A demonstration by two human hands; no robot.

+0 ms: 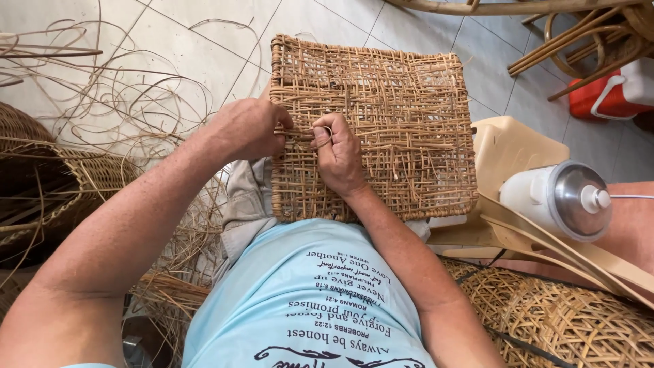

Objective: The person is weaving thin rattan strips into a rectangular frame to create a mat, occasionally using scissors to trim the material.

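Observation:
A square woven rattan panel rests on my lap, its weave loose and irregular. My left hand grips the panel's left edge, fingers curled over the border. My right hand sits on the panel's left part, thumb and fingers pinching a thin rattan strand looped at the weave. The two hands are close together, a few centimetres apart.
Loose rattan strands sprawl over the tiled floor at left. A wicker basket stands at the far left. A beige plastic chair holds a white bottle with a metal base. Woven cane panels lie lower right; a red container upper right.

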